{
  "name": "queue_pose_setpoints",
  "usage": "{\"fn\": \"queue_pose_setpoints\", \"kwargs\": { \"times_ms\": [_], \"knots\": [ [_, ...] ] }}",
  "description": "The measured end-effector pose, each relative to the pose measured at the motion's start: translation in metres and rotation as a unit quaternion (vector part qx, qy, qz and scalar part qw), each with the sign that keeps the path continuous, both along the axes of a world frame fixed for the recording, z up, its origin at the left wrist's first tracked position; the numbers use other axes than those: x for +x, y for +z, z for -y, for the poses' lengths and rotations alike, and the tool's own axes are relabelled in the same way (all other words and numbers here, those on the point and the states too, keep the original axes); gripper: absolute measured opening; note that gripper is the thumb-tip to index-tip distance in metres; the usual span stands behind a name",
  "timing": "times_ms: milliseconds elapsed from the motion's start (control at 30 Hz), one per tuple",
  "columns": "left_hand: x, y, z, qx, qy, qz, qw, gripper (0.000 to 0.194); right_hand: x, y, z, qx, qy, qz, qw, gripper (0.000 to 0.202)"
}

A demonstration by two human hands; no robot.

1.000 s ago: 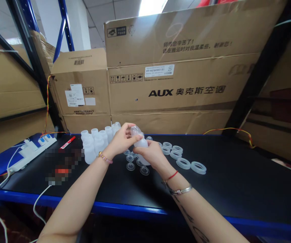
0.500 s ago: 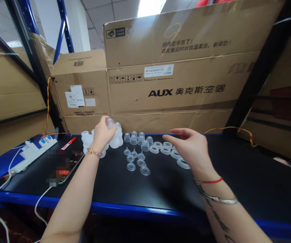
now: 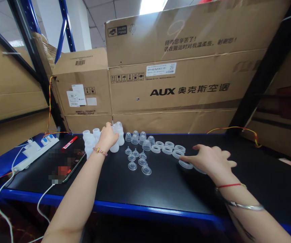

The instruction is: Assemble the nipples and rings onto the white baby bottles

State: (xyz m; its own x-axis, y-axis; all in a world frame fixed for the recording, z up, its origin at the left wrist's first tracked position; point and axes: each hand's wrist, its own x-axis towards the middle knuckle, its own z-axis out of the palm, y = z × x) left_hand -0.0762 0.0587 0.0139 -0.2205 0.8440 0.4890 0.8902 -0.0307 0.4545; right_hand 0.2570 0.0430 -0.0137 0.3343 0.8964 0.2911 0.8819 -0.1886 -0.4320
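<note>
My left hand (image 3: 108, 136) closes round a translucent bottle with a clear cap (image 3: 115, 128), among frosted bottles (image 3: 87, 136) at the back left of the black table. Over the rings at the right, my right hand (image 3: 211, 158) hovers with fingers spread, holding nothing. White translucent rings (image 3: 167, 150) lie in rows, the nearest partly under that hand. Several clear domed caps (image 3: 146, 145) stand mid-table. In front of them lie clear nipple-shaped pieces (image 3: 132, 165).
A phone (image 3: 73, 167) on a cable, a red marker (image 3: 69, 142) and a white power strip (image 3: 34, 155) lie at the left. Large cardboard sheets (image 3: 175, 101) stand along the back, with dark shelf posts at both sides.
My left hand has lowered the capped bottle among the other bottles. My right hand has moved right and down, its fingers spreading wider over the rings.
</note>
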Motion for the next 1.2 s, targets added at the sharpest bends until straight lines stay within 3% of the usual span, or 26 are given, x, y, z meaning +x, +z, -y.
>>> {"fn": "queue_pose_setpoints", "kwargs": {
  "times_ms": [167,300,500,700,867,933,1000,1200],
  "knots": [
    [0.003,-0.002,0.0,0.038,-0.003,0.015,0.999,0.042,-0.009,-0.001,-0.006,-0.099,0.021,0.046,0.994,0.053],
    [0.007,0.002,0.004,0.067,-0.006,0.017,0.998,0.043,-0.009,-0.002,-0.01,-0.135,0.026,0.039,0.99,0.034],
    [0.015,0.012,0.015,0.157,0.008,0.024,0.987,0.045,-0.013,-0.001,-0.008,-0.175,0.034,-0.012,0.984,0.025],
    [0.024,0.016,0.021,0.218,-0.055,0.038,0.974,0.041,-0.014,-0.007,-0.011,-0.109,0.068,-0.028,0.991,0.024],
    [0.035,0.01,0.024,0.149,-0.169,0.042,0.973,0.034,-0.014,-0.008,-0.014,-0.019,0.09,-0.131,0.987,0.034],
    [0.04,0.007,0.026,0.095,-0.203,0.037,0.974,0.032,-0.016,-0.008,-0.014,-0.025,0.095,-0.235,0.967,0.037],
    [0.045,0.004,0.028,0.048,-0.227,0.028,0.972,0.03,-0.02,-0.007,-0.012,-0.026,0.112,-0.353,0.929,0.035],
    [0.053,-0.001,0.03,-0.067,-0.267,0.021,0.961,0.032,-0.04,0.006,-0.006,-0.092,0.129,-0.628,0.762,0.013]
  ]
}}
